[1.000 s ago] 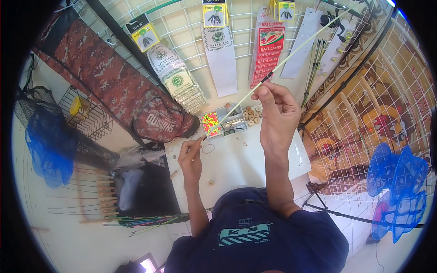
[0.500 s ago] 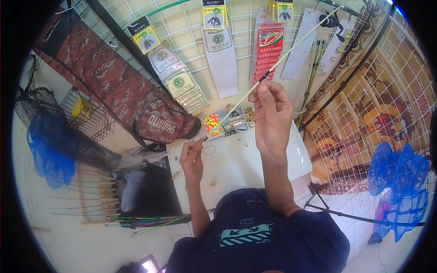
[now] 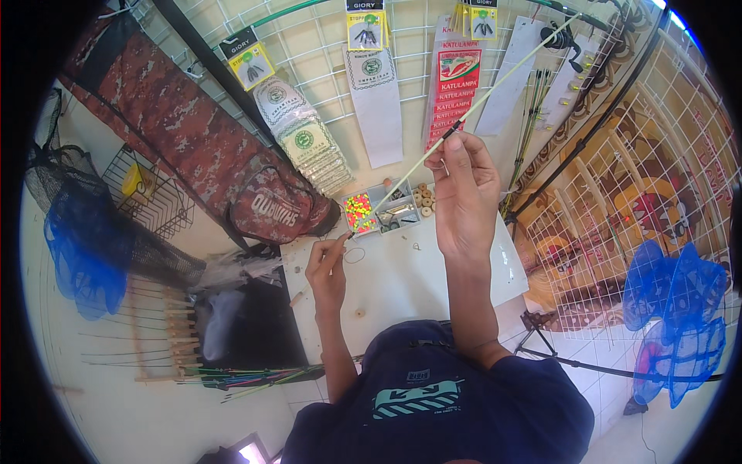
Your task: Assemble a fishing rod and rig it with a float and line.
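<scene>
A thin pale-green fishing rod (image 3: pixel 504 76) with a black binding slants from the upper right down toward the parts box. My right hand (image 3: pixel 468 193) is raised at the middle, thumb and fingertips pinching the rod just below the black binding. My left hand (image 3: pixel 327 272) is lower, at the box's front corner, its fingers closed at the rod's dark lower end, which is hard to make out against the box. Under the rod lies the compartment box (image 3: pixel 402 225), holding bright pink and yellow beads (image 3: pixel 359 210) and small metal parts.
Round cork-coloured rings (image 3: pixel 426 203) lie beside the box on the white table (image 3: pixel 402 278). Packaged tackle (image 3: pixel 301 143) hangs on the wire grid behind. A camouflage rod bag (image 3: pixel 178 127) leans at left; blue nets (image 3: pixel 672 298) hang at right.
My right hand has shifted very slightly to the right and its fingers have rolled a little on the rod. The left hand stays almost in place.
</scene>
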Demonstrator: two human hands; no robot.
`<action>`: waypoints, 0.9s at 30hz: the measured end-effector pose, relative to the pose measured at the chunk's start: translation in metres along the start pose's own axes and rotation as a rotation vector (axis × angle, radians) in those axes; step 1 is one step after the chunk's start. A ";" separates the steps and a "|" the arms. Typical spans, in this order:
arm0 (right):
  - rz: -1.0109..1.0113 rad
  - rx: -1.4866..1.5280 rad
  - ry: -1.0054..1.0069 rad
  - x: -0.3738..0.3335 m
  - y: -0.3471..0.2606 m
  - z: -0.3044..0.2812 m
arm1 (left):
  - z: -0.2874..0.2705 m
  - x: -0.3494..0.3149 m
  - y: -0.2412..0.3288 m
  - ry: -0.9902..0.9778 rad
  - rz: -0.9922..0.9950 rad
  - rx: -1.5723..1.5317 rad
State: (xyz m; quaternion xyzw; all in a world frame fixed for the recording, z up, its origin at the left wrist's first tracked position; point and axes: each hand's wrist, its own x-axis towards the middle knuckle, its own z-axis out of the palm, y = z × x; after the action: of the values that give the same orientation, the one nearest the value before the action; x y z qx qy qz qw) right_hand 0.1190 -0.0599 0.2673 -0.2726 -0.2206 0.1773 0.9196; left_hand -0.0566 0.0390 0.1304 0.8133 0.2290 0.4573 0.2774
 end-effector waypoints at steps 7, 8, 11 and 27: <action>-0.047 0.060 0.000 0.001 0.003 -0.002 | 0.001 -0.002 -0.001 -0.020 0.001 -0.006; -0.050 0.061 -0.001 0.001 0.002 -0.001 | 0.001 -0.001 -0.001 -0.019 0.004 -0.006; -0.103 0.009 0.032 0.001 0.001 0.002 | 0.002 -0.001 -0.001 -0.014 0.004 -0.015; -0.332 -0.317 0.101 0.004 -0.006 0.006 | 0.006 -0.002 0.000 -0.047 0.011 0.007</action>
State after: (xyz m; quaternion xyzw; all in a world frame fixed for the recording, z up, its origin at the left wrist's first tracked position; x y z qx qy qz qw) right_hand 0.1204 -0.0607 0.2761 -0.3822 -0.2412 -0.0272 0.8916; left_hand -0.0525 0.0363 0.1271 0.8260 0.2195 0.4389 0.2773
